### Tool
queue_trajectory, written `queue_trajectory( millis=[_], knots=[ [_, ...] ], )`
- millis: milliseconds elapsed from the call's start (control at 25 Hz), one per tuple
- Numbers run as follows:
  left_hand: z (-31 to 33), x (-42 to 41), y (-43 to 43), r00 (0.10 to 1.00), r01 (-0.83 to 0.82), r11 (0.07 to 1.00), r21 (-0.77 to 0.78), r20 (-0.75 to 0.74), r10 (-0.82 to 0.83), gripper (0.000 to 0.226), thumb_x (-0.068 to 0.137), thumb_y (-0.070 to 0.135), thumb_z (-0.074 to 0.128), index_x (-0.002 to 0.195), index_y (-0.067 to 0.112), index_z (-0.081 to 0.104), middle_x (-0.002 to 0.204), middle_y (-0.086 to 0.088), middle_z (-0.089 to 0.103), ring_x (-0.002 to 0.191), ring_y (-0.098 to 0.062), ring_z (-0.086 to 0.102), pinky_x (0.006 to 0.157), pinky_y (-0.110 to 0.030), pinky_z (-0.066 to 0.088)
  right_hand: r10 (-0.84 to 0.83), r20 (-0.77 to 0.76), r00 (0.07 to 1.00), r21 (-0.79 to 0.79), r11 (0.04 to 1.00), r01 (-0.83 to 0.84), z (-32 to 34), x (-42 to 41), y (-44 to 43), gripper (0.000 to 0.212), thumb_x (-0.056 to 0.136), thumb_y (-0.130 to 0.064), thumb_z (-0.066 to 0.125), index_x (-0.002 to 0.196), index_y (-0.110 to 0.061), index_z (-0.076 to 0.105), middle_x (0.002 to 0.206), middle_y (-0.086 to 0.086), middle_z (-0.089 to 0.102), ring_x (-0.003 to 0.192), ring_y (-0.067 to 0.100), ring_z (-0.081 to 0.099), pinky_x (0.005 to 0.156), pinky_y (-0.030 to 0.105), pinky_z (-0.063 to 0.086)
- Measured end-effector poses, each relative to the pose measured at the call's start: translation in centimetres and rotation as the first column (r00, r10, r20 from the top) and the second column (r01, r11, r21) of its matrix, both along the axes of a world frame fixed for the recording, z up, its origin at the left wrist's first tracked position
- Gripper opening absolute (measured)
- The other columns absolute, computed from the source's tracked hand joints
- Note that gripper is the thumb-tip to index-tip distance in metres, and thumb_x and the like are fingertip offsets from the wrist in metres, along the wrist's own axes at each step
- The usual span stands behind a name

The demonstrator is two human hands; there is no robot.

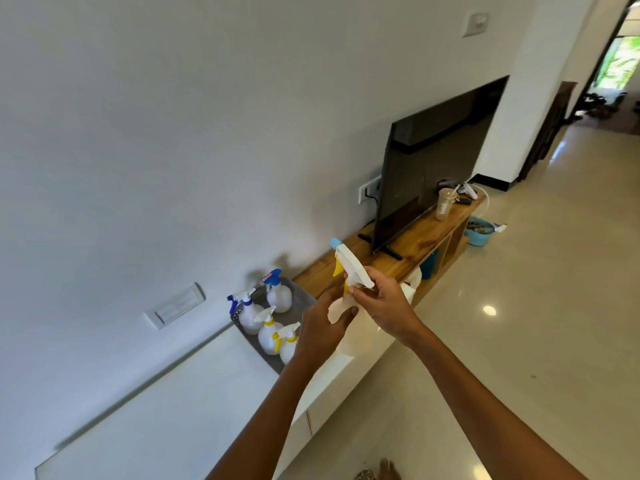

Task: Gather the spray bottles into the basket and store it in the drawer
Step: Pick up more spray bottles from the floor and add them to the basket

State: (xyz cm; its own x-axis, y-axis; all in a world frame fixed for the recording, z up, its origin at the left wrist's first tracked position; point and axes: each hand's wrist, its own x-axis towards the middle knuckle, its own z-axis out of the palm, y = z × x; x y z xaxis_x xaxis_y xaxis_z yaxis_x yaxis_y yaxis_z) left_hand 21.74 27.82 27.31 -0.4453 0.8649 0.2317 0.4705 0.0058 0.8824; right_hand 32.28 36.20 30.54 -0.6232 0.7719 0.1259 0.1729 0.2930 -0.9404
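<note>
A grey basket (pixel 300 294) sits on the white cabinet top (pixel 173 403) against the wall. Several clear spray bottles stand in it: one with a blue head (pixel 277 292) at the back, a second blue-headed one (pixel 248 313) at the left, and two with yellow collars (pixel 268 332) at the front. Above the basket's right side I hold a white spray bottle with a yellow trigger (pixel 348 271). My left hand (pixel 323 327) grips its body. My right hand (pixel 384 303) grips its neck under the trigger head.
A wooden TV stand (pixel 415 244) adjoins the cabinet on the right, carrying a black TV (pixel 433 168) and a plastic cup (pixel 445 204). A blue tub (pixel 479 232) lies on the glossy floor beyond. Cabinet drawer fronts (pixel 332 407) face the floor below my arms.
</note>
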Motion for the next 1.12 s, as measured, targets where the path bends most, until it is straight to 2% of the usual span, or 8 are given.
queue_trajectory(
  millis=[200,400,480,600,760,880,960,1120],
  knots=[
    [-1.3,-5.1,5.0,0.987,-0.158,0.986,-0.045,0.027,0.159,0.032,0.085,0.018,0.061,0.116,0.012,0.056,0.105,-0.007,0.070,0.090,-0.017,0.063,0.067,-0.004,0.043,0.128,-0.022,0.991,-0.045,0.991,-0.129,-1.3,-6.3,5.3,0.031,0.089,-0.014,0.059,0.119,-0.013,0.055,0.089,-0.006,0.061,0.080,0.008,0.061,0.058,0.004,0.048],
    [-4.1,-8.6,10.9,0.918,-0.391,0.917,-0.082,0.032,0.395,0.024,0.083,0.009,0.062,0.106,0.007,0.059,0.092,-0.005,0.069,0.079,-0.013,0.058,0.063,-0.004,0.041,0.153,0.049,0.987,-0.105,0.983,-0.147,-4.0,-12.1,12.0,0.043,0.073,-0.021,0.078,0.111,-0.011,0.061,0.092,0.004,0.068,0.085,0.016,0.064,0.069,0.014,0.053],
    [-5.4,-9.9,13.5,0.884,-0.456,0.883,-0.114,0.060,0.464,0.023,0.082,0.010,0.063,0.104,0.011,0.060,0.090,0.005,0.065,0.080,-0.014,0.060,0.064,-0.004,0.041,0.123,0.105,0.987,-0.099,0.989,-0.113,-5.8,-14.3,14.9,0.045,0.066,-0.025,0.083,0.105,-0.012,0.064,0.086,0.003,0.067,0.081,0.016,0.063,0.062,0.008,0.048],
    [-7.6,-11.7,16.6,0.832,-0.524,0.830,-0.190,0.097,0.547,0.030,0.078,0.013,0.067,0.107,0.013,0.060,0.094,0.000,0.070,0.086,-0.020,0.065,0.071,-0.021,0.048,0.129,0.185,0.974,-0.094,0.989,-0.113,-9.3,-17.3,18.5,0.042,0.064,-0.028,0.084,0.099,-0.013,0.067,0.081,0.000,0.066,0.075,0.014,0.062,0.057,0.013,0.046],
    [-11.8,-14.7,17.4,0.747,-0.622,0.717,-0.313,0.037,0.664,0.030,0.074,0.009,0.071,0.104,0.010,0.064,0.102,-0.007,0.071,0.091,-0.023,0.064,0.072,-0.019,0.042,0.222,0.258,0.940,-0.148,0.971,-0.188,-14.7,-20.7,21.3,0.036,0.065,-0.020,0.084,0.095,-0.011,0.066,0.088,0.004,0.069,0.079,0.016,0.063,0.064,0.026,0.054],
    [-15.2,-16.9,16.7,0.604,-0.729,0.572,-0.376,0.038,0.796,0.017,0.075,0.008,0.070,0.091,0.010,0.062,0.086,-0.002,0.067,0.083,-0.023,0.064,0.063,-0.013,0.041,0.288,0.254,0.923,-0.163,0.954,-0.253,-19.2,-23.4,22.3,0.031,0.064,-0.010,0.082,0.082,-0.019,0.058,0.081,0.004,0.067,0.072,0.016,0.061,0.054,0.010,0.047],
    [-16.6,-18.0,16.2,0.552,-0.756,0.532,-0.382,0.066,0.831,0.025,0.076,0.006,0.069,0.098,0.009,0.057,0.090,0.000,0.063,0.085,-0.019,0.061,0.073,-0.020,0.047,0.312,0.268,0.912,-0.191,0.945,-0.267,-21.6,-24.8,22.5,0.033,0.065,-0.007,0.081,0.089,-0.014,0.060,0.087,0.007,0.068,0.079,0.022,0.064,0.061,0.017,0.051],
    [-18.7,-19.1,16.1,0.609,-0.693,0.613,-0.379,0.147,0.779,0.043,0.080,-0.001,0.063,0.120,0.009,0.049,0.107,-0.001,0.061,0.098,-0.016,0.060,0.085,-0.026,0.050,0.407,0.313,0.858,-0.226,0.910,-0.349,-25.6,-26.8,22.3,0.038,0.066,-0.006,0.080,0.099,-0.008,0.061,0.098,0.012,0.069,0.088,0.023,0.066,0.076,0.035,0.058]
  ],
)
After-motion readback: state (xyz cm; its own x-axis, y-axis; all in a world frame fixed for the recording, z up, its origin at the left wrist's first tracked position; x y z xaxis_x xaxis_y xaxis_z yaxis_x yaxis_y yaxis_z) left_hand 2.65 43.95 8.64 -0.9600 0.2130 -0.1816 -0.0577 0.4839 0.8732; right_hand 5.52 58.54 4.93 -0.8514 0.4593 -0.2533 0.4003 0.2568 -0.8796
